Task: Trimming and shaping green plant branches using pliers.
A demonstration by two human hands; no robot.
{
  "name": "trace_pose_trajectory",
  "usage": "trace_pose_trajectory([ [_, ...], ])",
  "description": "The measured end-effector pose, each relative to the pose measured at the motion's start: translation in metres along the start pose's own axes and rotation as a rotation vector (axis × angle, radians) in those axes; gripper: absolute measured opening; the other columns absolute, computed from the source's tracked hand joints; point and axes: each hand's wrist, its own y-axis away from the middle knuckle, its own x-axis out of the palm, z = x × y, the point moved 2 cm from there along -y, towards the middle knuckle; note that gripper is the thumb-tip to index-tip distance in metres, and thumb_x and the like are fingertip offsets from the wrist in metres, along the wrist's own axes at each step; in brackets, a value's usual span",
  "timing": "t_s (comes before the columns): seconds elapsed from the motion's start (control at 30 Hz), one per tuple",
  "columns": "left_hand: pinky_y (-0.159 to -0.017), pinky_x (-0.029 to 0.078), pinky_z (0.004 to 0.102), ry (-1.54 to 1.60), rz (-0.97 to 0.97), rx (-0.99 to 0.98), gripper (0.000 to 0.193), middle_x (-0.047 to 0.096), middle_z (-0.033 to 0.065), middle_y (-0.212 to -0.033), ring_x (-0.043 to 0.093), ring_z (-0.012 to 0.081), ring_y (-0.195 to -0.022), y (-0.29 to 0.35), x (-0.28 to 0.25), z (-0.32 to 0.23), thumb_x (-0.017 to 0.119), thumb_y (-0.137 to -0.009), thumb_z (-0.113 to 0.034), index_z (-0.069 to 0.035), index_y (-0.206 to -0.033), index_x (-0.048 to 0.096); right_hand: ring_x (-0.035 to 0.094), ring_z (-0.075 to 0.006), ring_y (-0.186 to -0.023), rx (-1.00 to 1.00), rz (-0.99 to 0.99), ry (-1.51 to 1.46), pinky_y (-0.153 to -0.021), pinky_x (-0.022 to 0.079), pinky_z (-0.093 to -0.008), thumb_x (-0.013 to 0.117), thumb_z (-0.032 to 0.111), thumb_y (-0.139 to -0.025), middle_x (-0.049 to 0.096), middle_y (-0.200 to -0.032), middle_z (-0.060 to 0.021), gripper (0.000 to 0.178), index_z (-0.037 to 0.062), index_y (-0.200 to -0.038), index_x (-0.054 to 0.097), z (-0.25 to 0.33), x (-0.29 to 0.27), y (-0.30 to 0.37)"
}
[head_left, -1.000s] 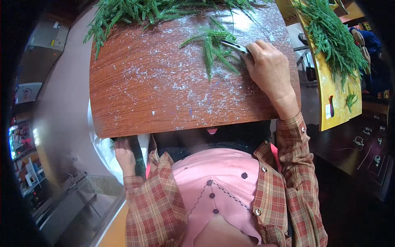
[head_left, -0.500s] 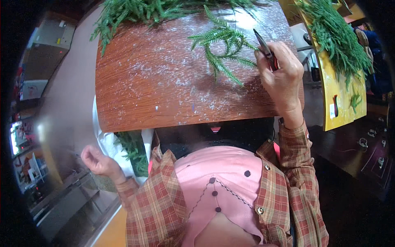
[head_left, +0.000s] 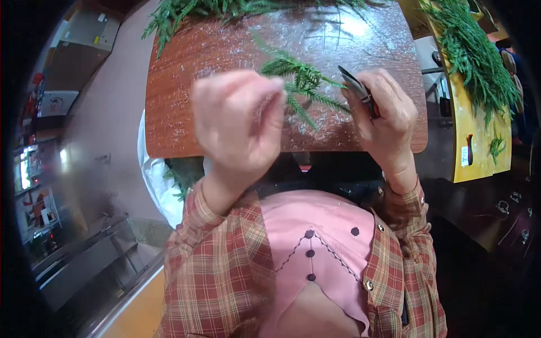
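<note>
My right hand point(head_left: 389, 101) is closed around dark-jawed pliers point(head_left: 354, 83) with a trace of red at the handle, the jaws pointing up and left. Its thumb and fingers also hold the stem ends of a green evergreen sprig point(head_left: 307, 78), whose needled branches spread leftward over the brown tabletop point(head_left: 186, 107). Left of the sprig, my left hand point(head_left: 236, 121) is raised over the table's near edge. It is blurred by motion, with fingers curled toward the thumb; whatever they pinch, if anything, does not show.
Evergreen branches point(head_left: 208, 8) lie along the table's far edge, and pale flecks dot its surface. To the right, a yellow board point(head_left: 465, 152) bears a heap of greenery point(head_left: 479, 62) and a red-and-black tool point(head_left: 470, 149). A white bag point(head_left: 155, 180) with green sprigs hangs below the table's left side.
My left hand has swung up and right from beside the white bag to over the table. My right hand still holds the pliers and sprig; the whole view has shifted slightly.
</note>
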Motion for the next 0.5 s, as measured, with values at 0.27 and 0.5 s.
trace_pose_trajectory([
  [0.27,-0.08,0.048,0.0305,0.27,0.312,-0.313,0.02,0.066,0.0085,-0.094,0.062,0.0208,-0.088,0.009,0.006,0.013,0.072,-0.082,-0.009,-0.001,-0.1,0.068,0.061,-0.0275,-0.072,-0.14,0.081,0.054,-0.06,0.05,-0.0354,0.068,-0.004,-0.062,0.06,-0.081,-0.0081,0.032,0.0057,-0.091,0.062,0.007,0.007,-0.002],
  [0.5,-0.064,0.049,0.0274,0.433,0.325,-0.376,0.012,0.063,0.0081,-0.078,0.062,0.0183,-0.069,0.011,0.015,0.015,0.073,-0.076,-0.003,-0.001,-0.087,0.069,0.062,-0.0222,-0.071,-0.343,0.072,0.185,-0.059,0.05,-0.0329,0.068,0.003,-0.067,0.06,-0.079,-0.0059,0.023,0.0049,-0.089,0.063,0.0,0.0,-0.006],
])
